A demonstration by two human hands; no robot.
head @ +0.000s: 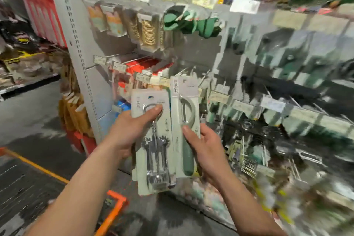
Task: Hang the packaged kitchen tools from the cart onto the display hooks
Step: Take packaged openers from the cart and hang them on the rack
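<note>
Corkscrew pack point(153, 140), pinched in my left grip point(132, 128), and peeler pack point(184, 113), pinched in my right grip point(205, 145), are both off the cart point(116, 205) but not yet hung.

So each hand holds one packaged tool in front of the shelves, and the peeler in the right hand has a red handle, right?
Not red: the head view shows the peeler handle is dark green. The rest holds: the right hand grips the peeler pack, and the left hand grips the corkscrew pack.
</note>
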